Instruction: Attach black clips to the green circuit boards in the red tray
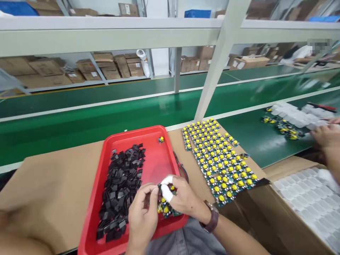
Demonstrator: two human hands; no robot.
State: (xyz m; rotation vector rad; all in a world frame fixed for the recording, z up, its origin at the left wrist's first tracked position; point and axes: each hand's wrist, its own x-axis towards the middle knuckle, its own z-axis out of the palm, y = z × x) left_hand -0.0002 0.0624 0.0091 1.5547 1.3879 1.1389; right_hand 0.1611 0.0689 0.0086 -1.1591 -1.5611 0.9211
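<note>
Over the red tray (156,166), my left hand (143,214) and my right hand (184,198) meet, their fingertips pinched on one small black piece (159,188). White covers wrap the thumb and forefinger of my right hand and partly hide the piece. Left of my hands lies a heap of small black plastic pieces (122,184) in the tray. Below my right hand, several small circuit boards with yellow round parts (166,209) lie in the tray, partly hidden. One more such board (161,140) sits alone in the far right corner.
Rows of yellow-topped circuit boards (217,156) cover the cardboard sheet (191,170) right of the tray. A carton of white pieces (310,202) stands at right, near another person's hands (326,134). Behind runs a green conveyor belt (148,109), with a slanted metal post (215,71).
</note>
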